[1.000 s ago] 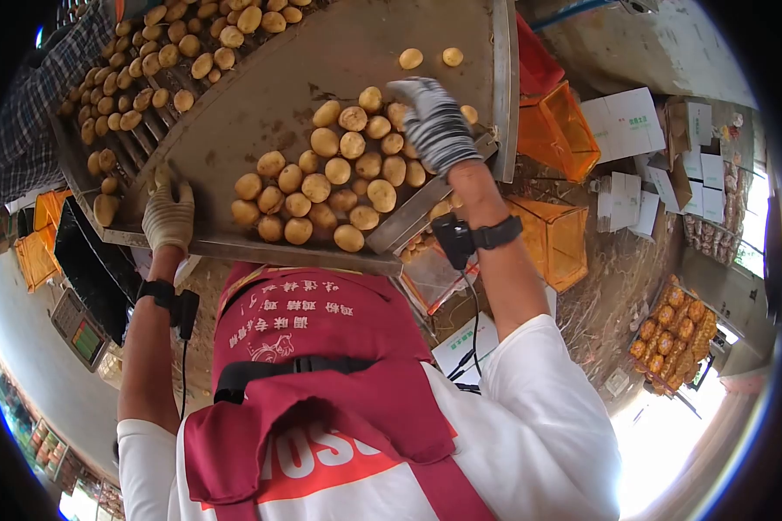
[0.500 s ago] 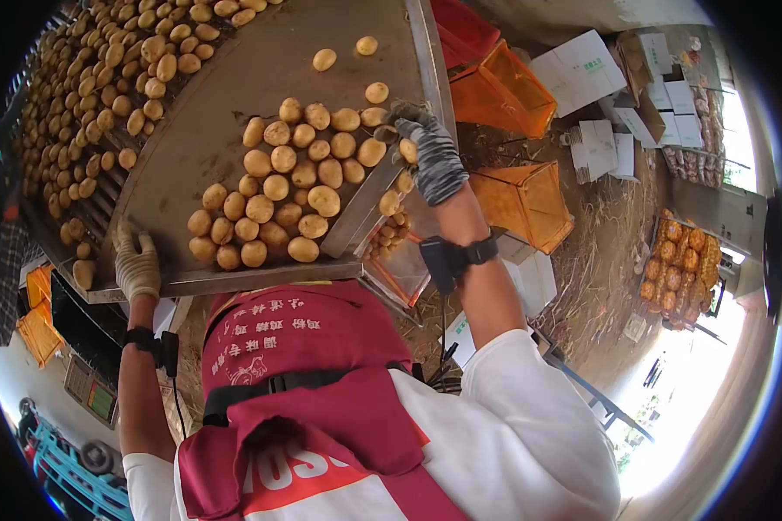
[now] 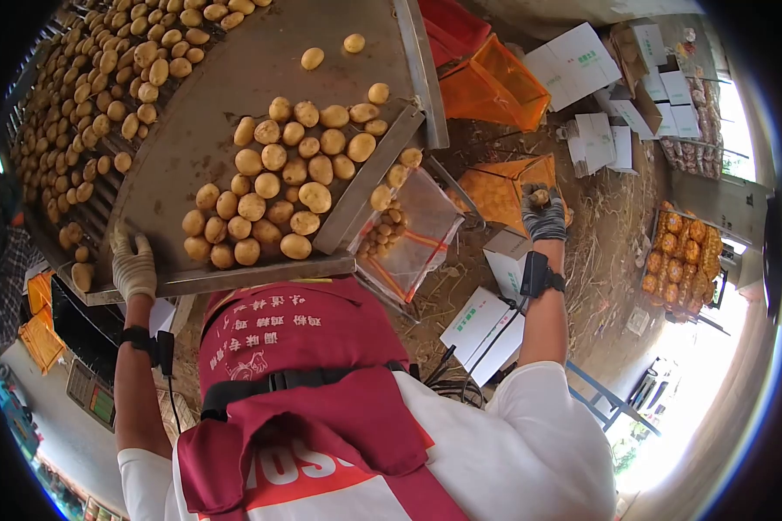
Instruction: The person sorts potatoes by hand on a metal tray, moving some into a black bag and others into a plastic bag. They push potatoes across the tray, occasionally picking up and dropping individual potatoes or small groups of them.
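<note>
My left hand (image 3: 135, 266), in a pale glove, rests on the near left rim of the metal table (image 3: 182, 165). Its fingers are stretched out and hold nothing. Out to the right, past the table edge, my right hand (image 3: 543, 214) in a grey glove is closed around a potato (image 3: 540, 198), near an orange crate (image 3: 495, 195). A cluster of potatoes (image 3: 274, 157) lies on the table between my hands. A few potatoes (image 3: 381, 198) sit in the chute beside a metal divider (image 3: 369, 178). Below it hangs a clear bag (image 3: 426, 226) with potatoes inside.
Many potatoes (image 3: 104, 78) cover the slatted rollers at the upper left. Orange crates (image 3: 495, 82) and white cartons (image 3: 573, 65) stand on the right. Farther right are bagged potatoes (image 3: 682, 260). A person's checked sleeve (image 3: 4, 260) shows at the far left.
My right hand has moved right, from the table's right edge to beyond the crate, holding a potato. The chute and bag are now uncovered. My left hand has stayed in place.
</note>
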The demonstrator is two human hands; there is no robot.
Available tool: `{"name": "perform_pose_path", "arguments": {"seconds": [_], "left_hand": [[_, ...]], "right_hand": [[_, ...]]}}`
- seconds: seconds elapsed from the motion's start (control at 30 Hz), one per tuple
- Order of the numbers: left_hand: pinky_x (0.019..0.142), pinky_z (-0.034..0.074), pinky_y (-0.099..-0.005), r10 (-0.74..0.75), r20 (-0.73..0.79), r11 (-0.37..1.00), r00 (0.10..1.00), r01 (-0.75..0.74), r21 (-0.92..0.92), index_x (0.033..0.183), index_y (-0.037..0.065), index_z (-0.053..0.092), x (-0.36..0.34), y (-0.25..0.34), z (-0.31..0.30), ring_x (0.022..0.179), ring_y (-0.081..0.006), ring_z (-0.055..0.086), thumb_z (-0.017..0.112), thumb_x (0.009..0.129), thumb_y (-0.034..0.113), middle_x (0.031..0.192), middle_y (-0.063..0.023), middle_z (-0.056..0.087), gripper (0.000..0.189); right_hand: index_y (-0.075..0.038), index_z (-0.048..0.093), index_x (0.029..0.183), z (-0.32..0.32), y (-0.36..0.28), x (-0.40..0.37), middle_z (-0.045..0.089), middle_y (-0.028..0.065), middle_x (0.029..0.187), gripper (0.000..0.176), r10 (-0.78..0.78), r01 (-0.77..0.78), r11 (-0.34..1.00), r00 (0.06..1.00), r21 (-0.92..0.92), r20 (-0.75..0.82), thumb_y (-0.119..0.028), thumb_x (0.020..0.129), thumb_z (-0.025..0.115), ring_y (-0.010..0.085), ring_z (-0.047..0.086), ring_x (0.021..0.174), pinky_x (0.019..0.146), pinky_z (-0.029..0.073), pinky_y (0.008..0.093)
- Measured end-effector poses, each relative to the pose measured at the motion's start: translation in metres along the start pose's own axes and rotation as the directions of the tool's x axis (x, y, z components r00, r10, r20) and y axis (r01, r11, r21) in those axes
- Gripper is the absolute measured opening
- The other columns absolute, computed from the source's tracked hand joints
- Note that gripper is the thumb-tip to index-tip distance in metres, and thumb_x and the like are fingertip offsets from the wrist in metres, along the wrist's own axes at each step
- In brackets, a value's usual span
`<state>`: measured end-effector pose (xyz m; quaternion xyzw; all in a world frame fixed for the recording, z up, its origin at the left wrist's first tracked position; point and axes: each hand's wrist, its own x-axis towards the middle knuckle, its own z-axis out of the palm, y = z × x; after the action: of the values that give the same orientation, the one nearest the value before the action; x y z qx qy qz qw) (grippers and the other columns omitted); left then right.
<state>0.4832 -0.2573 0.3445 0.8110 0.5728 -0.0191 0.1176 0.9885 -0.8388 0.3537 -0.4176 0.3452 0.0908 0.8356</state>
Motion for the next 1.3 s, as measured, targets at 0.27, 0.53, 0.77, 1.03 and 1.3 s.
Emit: {"name": "perform_pose_path", "arguments": {"seconds": [0.27,0.53,0.77,1.03,1.3], "left_hand": [[0.112,0.040,-0.0411,0.035,-0.035,0.999,0.999,-0.036,-0.039,0.151,0.013,0.041,0.001,-0.003,0.003,0.136,-0.0381,0.046,0.054,0.098,0.031,0.153,-0.0215,0.042,0.058],[0.110,0.041,-0.0416,0.015,-0.024,0.997,1.000,-0.017,-0.082,0.153,0.013,0.037,-0.001,-0.002,0.001,0.135,-0.0384,0.047,0.054,0.098,0.029,0.154,-0.0222,0.041,0.060],[0.107,0.044,-0.0426,0.056,-0.071,0.998,0.996,-0.058,-0.026,0.153,0.015,0.038,0.002,-0.015,0.011,0.132,-0.0385,0.050,0.053,0.098,0.032,0.154,-0.0205,0.042,0.059],[0.104,0.047,-0.0442,-0.046,-0.028,0.999,0.999,0.046,0.003,0.153,0.018,0.037,-0.002,-0.003,0.003,0.126,-0.0375,0.056,0.052,0.098,0.036,0.156,-0.0176,0.039,0.060],[0.100,0.050,-0.0452,-0.124,0.029,0.992,0.992,0.124,-0.003,0.155,0.021,0.034,-0.006,0.009,-0.007,0.119,-0.0384,0.061,0.053,0.097,0.037,0.157,-0.0168,0.037,0.063]], "right_hand": [[-0.010,0.062,0.096,-0.030,0.091,-0.017,0.067,0.0054,0.081,0.011,0.426,-0.416,0.897,0.904,-0.149,0.039,-0.020,0.095,0.066,0.0232,0.068,0.074,0.051,0.056,0.0297],[-0.011,0.062,0.097,0.091,0.095,0.011,0.068,0.0083,0.096,0.011,0.522,-0.365,0.831,0.771,-0.419,0.365,-0.019,0.092,0.068,0.0293,0.069,0.086,0.054,0.057,0.0339],[-0.005,0.060,0.123,0.262,0.039,-0.039,0.068,0.0182,0.106,0.031,-0.066,0.281,0.865,0.884,-0.415,0.462,-0.022,0.098,0.062,0.0325,0.070,0.092,0.078,0.064,0.0424],[-0.007,0.067,0.116,0.184,0.187,-0.135,0.066,0.0118,0.125,0.028,0.533,0.941,-0.095,0.325,-0.326,0.781,-0.021,0.092,0.070,0.0317,0.062,0.116,0.097,0.051,0.0451],[-0.016,0.072,0.115,0.128,0.229,-0.148,0.049,0.0116,0.148,0.028,0.658,0.825,-0.464,0.079,0.321,0.749,-0.032,0.096,0.060,0.0386,0.039,0.142,0.113,0.035,0.0554]]}}
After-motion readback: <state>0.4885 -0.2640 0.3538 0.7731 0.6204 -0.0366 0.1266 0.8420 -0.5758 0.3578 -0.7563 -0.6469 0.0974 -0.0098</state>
